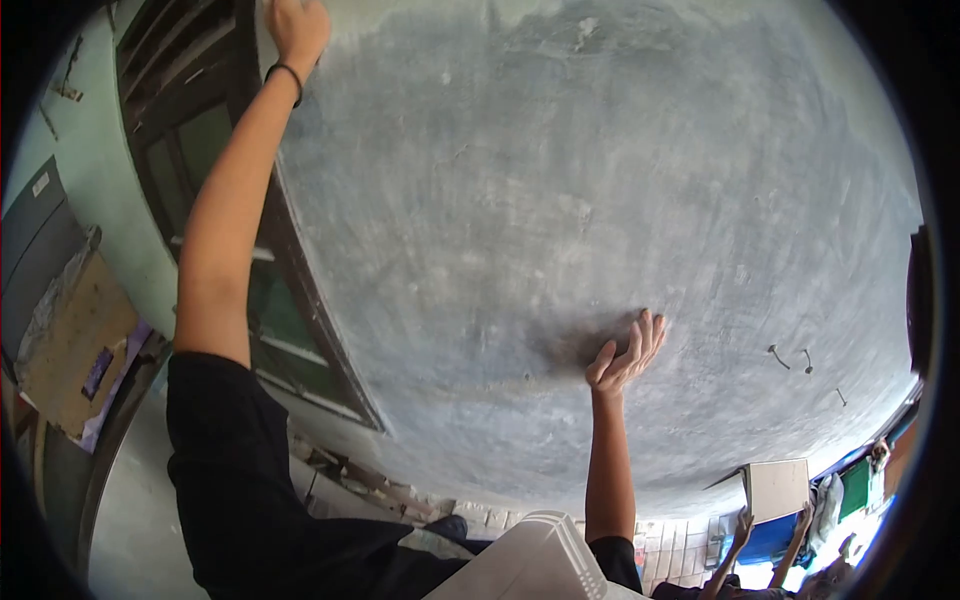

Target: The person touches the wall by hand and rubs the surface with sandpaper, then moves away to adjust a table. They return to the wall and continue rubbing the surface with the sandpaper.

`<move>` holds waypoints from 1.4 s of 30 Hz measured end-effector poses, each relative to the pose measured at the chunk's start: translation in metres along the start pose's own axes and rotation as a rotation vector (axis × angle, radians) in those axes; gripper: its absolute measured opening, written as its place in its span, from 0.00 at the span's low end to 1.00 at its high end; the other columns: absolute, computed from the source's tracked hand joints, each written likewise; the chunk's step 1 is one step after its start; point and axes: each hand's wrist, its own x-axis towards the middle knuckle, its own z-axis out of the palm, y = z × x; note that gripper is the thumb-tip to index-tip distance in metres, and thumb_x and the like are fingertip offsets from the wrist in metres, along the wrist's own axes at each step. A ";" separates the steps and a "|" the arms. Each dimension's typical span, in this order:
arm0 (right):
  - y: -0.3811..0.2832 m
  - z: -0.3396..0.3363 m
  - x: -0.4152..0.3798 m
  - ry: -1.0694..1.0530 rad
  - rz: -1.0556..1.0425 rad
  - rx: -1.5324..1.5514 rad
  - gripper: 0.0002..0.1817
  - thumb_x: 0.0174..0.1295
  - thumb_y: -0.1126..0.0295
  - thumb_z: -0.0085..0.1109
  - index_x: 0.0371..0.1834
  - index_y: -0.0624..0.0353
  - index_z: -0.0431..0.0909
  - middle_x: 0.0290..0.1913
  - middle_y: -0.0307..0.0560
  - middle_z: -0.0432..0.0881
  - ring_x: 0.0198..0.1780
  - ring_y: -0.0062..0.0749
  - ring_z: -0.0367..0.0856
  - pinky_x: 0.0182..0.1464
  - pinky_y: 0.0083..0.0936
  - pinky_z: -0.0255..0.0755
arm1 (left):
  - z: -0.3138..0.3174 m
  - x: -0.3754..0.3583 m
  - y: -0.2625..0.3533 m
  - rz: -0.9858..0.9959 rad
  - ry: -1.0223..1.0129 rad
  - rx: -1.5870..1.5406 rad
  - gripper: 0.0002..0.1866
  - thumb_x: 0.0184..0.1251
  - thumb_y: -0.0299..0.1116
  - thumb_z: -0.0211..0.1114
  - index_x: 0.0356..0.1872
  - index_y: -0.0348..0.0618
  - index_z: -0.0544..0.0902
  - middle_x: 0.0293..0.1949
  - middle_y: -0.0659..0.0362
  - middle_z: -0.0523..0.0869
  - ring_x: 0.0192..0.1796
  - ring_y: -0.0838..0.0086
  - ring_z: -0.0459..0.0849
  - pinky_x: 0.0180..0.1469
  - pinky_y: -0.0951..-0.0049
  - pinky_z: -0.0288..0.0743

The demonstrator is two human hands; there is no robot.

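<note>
My left arm is raised along the left side of the grey wall (pixel 520 230). At the top edge of the view, my left hand (pixel 297 30) is closed, its fingers curled in and partly cut off; I cannot tell what is inside them. A dark band (pixel 288 80) circles that wrist. Lower down, my right hand (pixel 630 355) has its fingers spread and stretched upward, close to the wall, with a dark shadow beside it. Nothing shows in this hand.
A dark wooden door frame (pixel 310 270) borders the wall on the left. Several nails (pixel 778 356) stick out at right. Below, another person's hands (pixel 742 528) hold a cardboard box (pixel 778 488). A pale plastic object (pixel 530 560) sits low in front of me; a worn board (pixel 85 345) leans left.
</note>
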 end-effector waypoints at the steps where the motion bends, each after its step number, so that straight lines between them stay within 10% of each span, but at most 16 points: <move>1: -0.004 -0.002 -0.001 0.016 0.001 0.012 0.29 0.72 0.63 0.43 0.77 0.57 0.62 0.75 0.57 0.70 0.81 0.58 0.59 0.82 0.55 0.46 | -0.004 -0.005 -0.002 -0.003 -0.019 0.012 0.32 0.66 0.10 0.46 0.72 0.41 0.70 0.76 0.42 0.67 0.78 0.48 0.64 0.80 0.57 0.56; 35: 0.004 -0.005 -0.002 -0.001 -0.020 0.027 0.28 0.74 0.64 0.42 0.77 0.55 0.61 0.75 0.57 0.71 0.81 0.57 0.60 0.82 0.54 0.47 | -0.007 0.004 0.015 -0.044 -0.034 0.028 0.29 0.77 0.17 0.44 0.77 0.44 0.66 0.79 0.42 0.62 0.80 0.48 0.61 0.79 0.57 0.59; 42: -0.002 -0.004 -0.003 0.012 0.012 0.046 0.27 0.73 0.65 0.42 0.75 0.56 0.62 0.75 0.57 0.71 0.81 0.57 0.59 0.82 0.54 0.46 | -0.028 -0.039 0.030 -0.121 -0.117 0.002 0.39 0.64 0.07 0.47 0.77 0.46 0.67 0.79 0.43 0.61 0.81 0.48 0.60 0.79 0.55 0.58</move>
